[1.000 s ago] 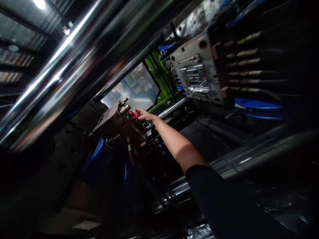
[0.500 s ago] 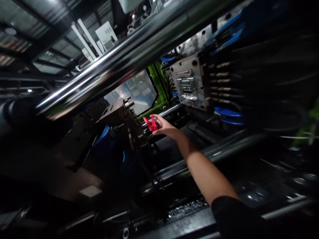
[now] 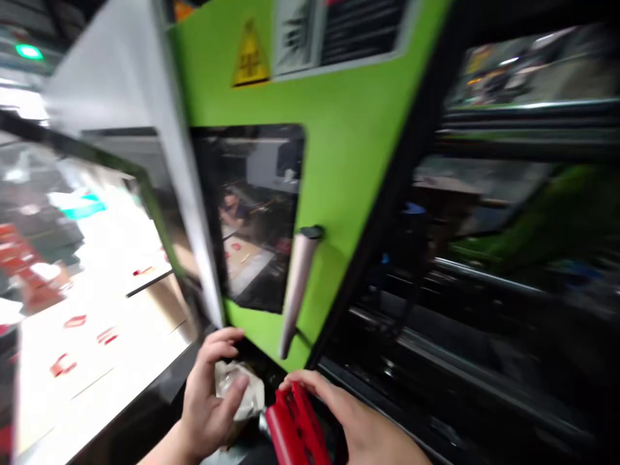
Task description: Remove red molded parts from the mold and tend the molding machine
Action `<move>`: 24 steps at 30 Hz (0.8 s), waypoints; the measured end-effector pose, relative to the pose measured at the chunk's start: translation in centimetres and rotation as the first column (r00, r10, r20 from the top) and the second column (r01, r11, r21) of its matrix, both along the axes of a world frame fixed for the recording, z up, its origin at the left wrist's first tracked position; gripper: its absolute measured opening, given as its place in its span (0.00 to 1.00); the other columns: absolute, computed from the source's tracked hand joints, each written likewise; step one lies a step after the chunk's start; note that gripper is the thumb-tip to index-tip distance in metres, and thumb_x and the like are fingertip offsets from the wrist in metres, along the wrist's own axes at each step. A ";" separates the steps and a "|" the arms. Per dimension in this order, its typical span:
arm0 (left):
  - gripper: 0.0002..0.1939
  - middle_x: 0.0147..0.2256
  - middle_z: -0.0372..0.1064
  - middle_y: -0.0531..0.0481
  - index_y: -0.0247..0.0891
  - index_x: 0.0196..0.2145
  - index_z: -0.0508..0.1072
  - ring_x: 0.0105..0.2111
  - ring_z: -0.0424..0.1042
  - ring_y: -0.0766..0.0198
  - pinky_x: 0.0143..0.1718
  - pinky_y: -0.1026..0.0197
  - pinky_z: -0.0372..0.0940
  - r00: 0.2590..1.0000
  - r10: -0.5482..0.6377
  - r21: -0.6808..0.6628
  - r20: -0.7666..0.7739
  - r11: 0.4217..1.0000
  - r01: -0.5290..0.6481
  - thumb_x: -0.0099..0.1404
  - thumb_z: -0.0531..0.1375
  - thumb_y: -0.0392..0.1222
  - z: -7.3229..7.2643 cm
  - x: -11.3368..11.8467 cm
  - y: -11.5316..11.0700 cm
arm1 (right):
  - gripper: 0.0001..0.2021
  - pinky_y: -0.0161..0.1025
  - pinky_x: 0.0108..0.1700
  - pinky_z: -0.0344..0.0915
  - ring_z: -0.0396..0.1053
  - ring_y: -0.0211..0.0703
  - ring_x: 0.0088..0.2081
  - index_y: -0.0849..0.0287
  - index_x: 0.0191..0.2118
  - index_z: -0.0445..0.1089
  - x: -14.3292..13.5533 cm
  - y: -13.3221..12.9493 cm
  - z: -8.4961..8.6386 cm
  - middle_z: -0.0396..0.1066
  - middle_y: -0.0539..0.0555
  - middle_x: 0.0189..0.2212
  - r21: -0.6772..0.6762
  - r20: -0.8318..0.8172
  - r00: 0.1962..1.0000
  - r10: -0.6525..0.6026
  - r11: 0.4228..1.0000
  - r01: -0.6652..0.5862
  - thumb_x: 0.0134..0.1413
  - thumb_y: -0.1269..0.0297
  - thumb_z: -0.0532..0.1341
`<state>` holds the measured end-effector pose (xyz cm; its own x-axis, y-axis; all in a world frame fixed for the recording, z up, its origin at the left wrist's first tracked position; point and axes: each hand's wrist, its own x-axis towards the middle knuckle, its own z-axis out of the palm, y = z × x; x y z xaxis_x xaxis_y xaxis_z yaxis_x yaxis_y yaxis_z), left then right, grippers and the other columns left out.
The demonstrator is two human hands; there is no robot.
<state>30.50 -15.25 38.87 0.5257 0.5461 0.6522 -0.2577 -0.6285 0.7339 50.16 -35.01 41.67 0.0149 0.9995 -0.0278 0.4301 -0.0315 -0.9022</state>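
At the bottom of the view, my right hand (image 3: 361,423) grips a red plastic part (image 3: 303,423) with slots along it. Its lower end runs out of the frame, and some of my fingers are hidden. To its left is my left hand (image 3: 208,394), palm turned inward, fingers and thumb apart, nothing visibly held. Behind the left thumb lies a whitish crumpled thing (image 3: 252,394), too blurred to name. Just above both hands hangs the light grey handle (image 3: 298,290) of a green machine door (image 3: 349,155); neither hand touches it.
On the left, a bright table (image 3: 126,387) carries several red pieces (image 3: 62,365). The door has a dark window (image 3: 261,168) and a yellow warning sign (image 3: 250,58). To the right, the dark machine interior shows metal bars (image 3: 489,274).
The view has swung from the machine's inside to its green door. My right hand, reached in among the bars before, is now near me with red plastic. My left hand has come into view.
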 end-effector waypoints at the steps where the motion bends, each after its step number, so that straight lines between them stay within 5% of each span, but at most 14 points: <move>1: 0.11 0.55 0.69 0.42 0.43 0.50 0.67 0.56 0.71 0.54 0.56 0.53 0.69 0.996 -0.024 0.041 -0.085 0.999 0.028 0.71 0.61 0.39 -0.3 -2.6 0.3 | 0.52 0.50 0.64 0.64 0.68 0.61 0.61 0.54 0.68 0.58 -1.6 1.9 -0.3 0.66 0.62 0.62 -0.031 0.055 0.998 0.015 0.999 -0.014 0.32 0.66 0.75; 4: 0.15 0.55 0.69 0.41 0.42 0.48 0.68 0.54 0.72 0.53 0.54 0.53 0.70 0.911 -0.107 0.026 -0.397 0.991 0.128 0.67 0.66 0.43 -1.8 -9.8 1.1 | 0.47 0.51 0.66 0.62 0.66 0.61 0.61 0.56 0.66 0.60 -6.5 7.6 -1.5 0.66 0.62 0.61 -0.035 0.176 0.975 0.135 0.991 -0.131 0.34 0.70 0.70; 8: 0.14 0.54 0.70 0.43 0.43 0.46 0.71 0.53 0.72 0.54 0.55 0.53 0.69 0.845 -0.012 -0.021 -0.535 1.000 0.001 0.65 0.67 0.42 -4.6 -17.0 2.0 | 0.41 0.51 0.65 0.62 0.66 0.59 0.60 0.53 0.64 0.62 -12.5 14.0 -2.8 0.67 0.58 0.58 0.032 0.250 0.909 0.335 0.935 -0.353 0.37 0.72 0.65; 12: 0.17 0.58 0.68 0.42 0.42 0.47 0.71 0.57 0.70 0.52 0.59 0.51 0.68 0.796 0.105 -0.077 -0.596 0.979 -0.186 0.62 0.68 0.40 -6.9 -22.0 2.2 | 0.42 0.53 0.65 0.62 0.65 0.60 0.60 0.53 0.65 0.61 -16.8 18.6 -4.3 0.66 0.59 0.59 0.023 0.300 0.829 0.471 0.866 -0.500 0.38 0.71 0.65; 17: 0.12 0.57 0.69 0.41 0.42 0.45 0.73 0.58 0.69 0.49 0.60 0.48 0.67 0.757 0.207 -0.193 -0.620 0.894 -0.403 0.63 0.66 0.40 -7.8 -26.0 2.3 | 0.49 0.58 0.73 0.49 0.48 0.65 0.72 0.62 0.70 0.56 -19.6 23.2 -6.1 0.57 0.66 0.67 -0.003 0.379 0.684 0.624 0.740 -0.673 0.38 0.68 0.71; 20: 0.11 0.53 0.72 0.40 0.40 0.39 0.74 0.55 0.71 0.47 0.59 0.46 0.66 0.719 0.350 -0.313 -0.600 0.725 -0.614 0.63 0.68 0.47 -8.5 -27.6 2.3 | 0.51 0.54 0.72 0.51 0.49 0.63 0.72 0.62 0.70 0.56 -19.8 25.7 -5.9 0.52 0.67 0.70 0.052 0.349 0.697 0.626 0.730 -0.681 0.38 0.64 0.75; 22: 0.15 0.49 0.75 0.40 0.39 0.35 0.75 0.52 0.74 0.46 0.57 0.47 0.67 0.702 0.455 -0.472 -0.549 0.525 -0.709 0.60 0.70 0.51 -9.8 -28.4 2.1 | 0.54 0.51 0.70 0.57 0.55 0.60 0.69 0.60 0.71 0.54 -19.4 27.2 -5.5 0.52 0.67 0.69 0.084 0.283 0.730 0.623 0.742 -0.666 0.37 0.64 0.76; 24: 0.19 0.44 0.78 0.41 0.38 0.32 0.76 0.46 0.77 0.46 0.51 0.50 0.70 0.698 0.568 -0.685 -0.437 0.293 -0.667 0.54 0.74 0.54 -11.7 -28.8 2.1 | 0.58 0.50 0.68 0.60 0.58 0.61 0.68 0.57 0.72 0.51 -18.7 28.4 -5.7 0.51 0.67 0.69 0.097 0.208 0.757 0.620 0.757 -0.646 0.35 0.63 0.78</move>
<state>1.71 -13.10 27.13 -0.1680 0.9602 -0.2233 0.0481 0.2342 0.9710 31.46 -6.60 35.96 -0.6320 0.7715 0.0731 0.4335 0.4301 -0.7919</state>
